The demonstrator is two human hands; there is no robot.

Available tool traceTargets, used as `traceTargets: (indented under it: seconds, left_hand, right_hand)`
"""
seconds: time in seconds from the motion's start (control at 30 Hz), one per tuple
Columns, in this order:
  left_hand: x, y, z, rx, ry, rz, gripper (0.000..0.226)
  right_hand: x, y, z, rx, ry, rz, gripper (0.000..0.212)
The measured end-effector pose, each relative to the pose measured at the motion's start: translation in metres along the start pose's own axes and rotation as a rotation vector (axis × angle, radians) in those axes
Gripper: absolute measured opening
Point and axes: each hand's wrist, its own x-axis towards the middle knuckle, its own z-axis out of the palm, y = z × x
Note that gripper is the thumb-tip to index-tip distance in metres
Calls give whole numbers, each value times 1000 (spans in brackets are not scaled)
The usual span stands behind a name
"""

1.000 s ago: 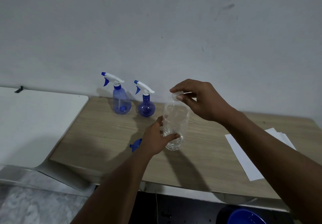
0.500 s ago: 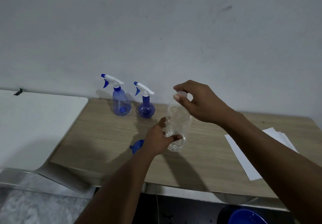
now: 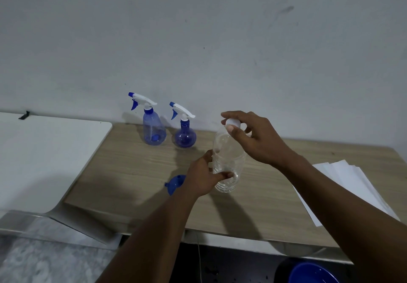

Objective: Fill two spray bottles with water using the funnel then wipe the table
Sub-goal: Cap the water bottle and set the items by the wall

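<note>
The left hand (image 3: 204, 179) wraps thumb and fingers round the lower body of a clear bottle (image 3: 229, 161), holding it upright just above the table (image 3: 132, 172). The right hand (image 3: 253, 137) pinches the white cap (image 3: 233, 122) on its neck. Both hands and the bottle sit slightly lower than a second ago. The blue funnel (image 3: 174, 183) lies at the left hand's 9 o'clock, partly hidden by the wrist. The two spray bottles (image 3: 153, 128) stand at its 11 o'clock, by the wall.

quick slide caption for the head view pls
Left hand steadies a clear plastic bottle while the right hand pinches its white cap; two blue spray bottles stand behind.
</note>
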Motion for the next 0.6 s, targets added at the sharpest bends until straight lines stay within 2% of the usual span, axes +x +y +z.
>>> traceTargets:
  seconds: [0.13, 0.27, 0.33, 0.5, 0.6]
  left_hand:
    - [0, 1, 1, 0, -13, 12, 85]
    - [0, 2, 1, 9, -37, 13, 84]
    - [-2, 1, 0, 4, -33, 3, 86]
    - [-4, 3, -1, 21, -48, 5, 83]
    - [-5, 6, -2, 44, -69, 12, 82]
  right_hand:
    - [-5, 4, 7, 103, 90, 34, 21]
    - [-1, 3, 13, 125, 144, 115, 39]
    - [-2, 2, 13, 156, 125, 79, 38]
    - [-9, 1, 10, 128, 96, 11, 16]
    - [-7, 1, 7, 147, 102, 44, 22]
